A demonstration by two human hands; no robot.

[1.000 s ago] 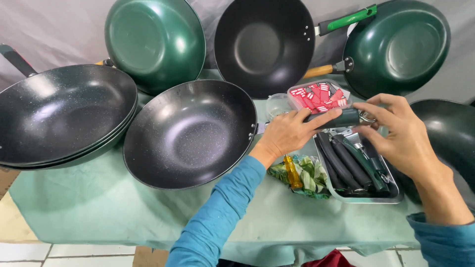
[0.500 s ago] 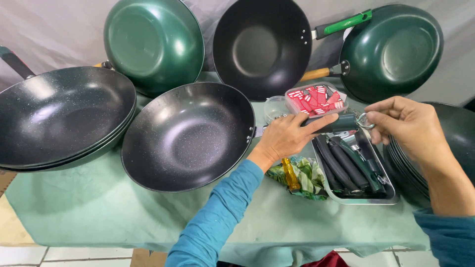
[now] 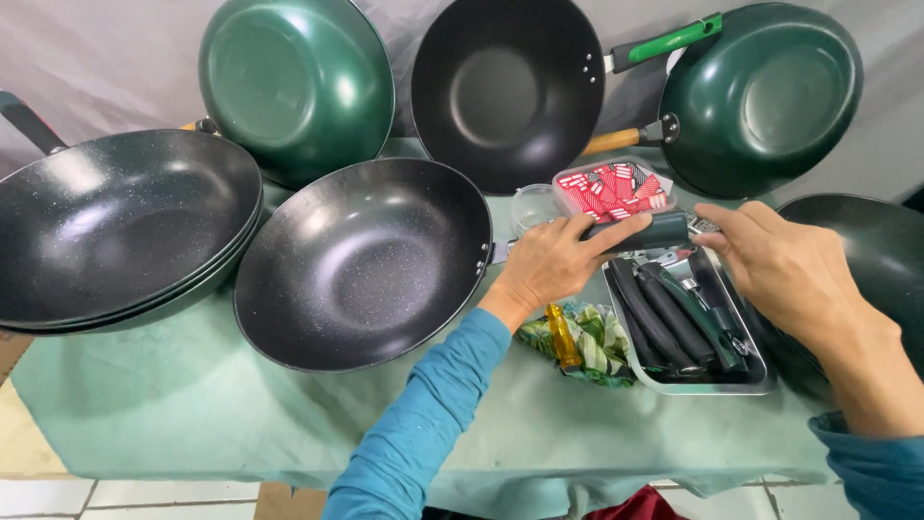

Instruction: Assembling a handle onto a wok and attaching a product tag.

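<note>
Black wok (image 3: 364,262), near centre: left hand (image 3: 551,262) gripping its dark handle (image 3: 647,231), right hand (image 3: 784,265) pinching the handle's end, fingers closing, risking a slipped, crooked fitting.

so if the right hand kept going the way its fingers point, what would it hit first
Most likely the end of the dark handle that the left hand grips. The right hand points leftward at it, fingers right at its tip; whether they touch is unclear.

Dark speckled woks: three counted, one (image 3: 361,260) by itself, two stacked (image 3: 115,226) | green woks: two (image 3: 294,87) (image 3: 760,96) | black woks: two (image 3: 510,91) (image 3: 866,279) | metal tray (image 3: 760,376): one | loose handles (image 3: 664,318) in it: several, exact number not countable | red packet box (image 3: 616,188): one
</note>
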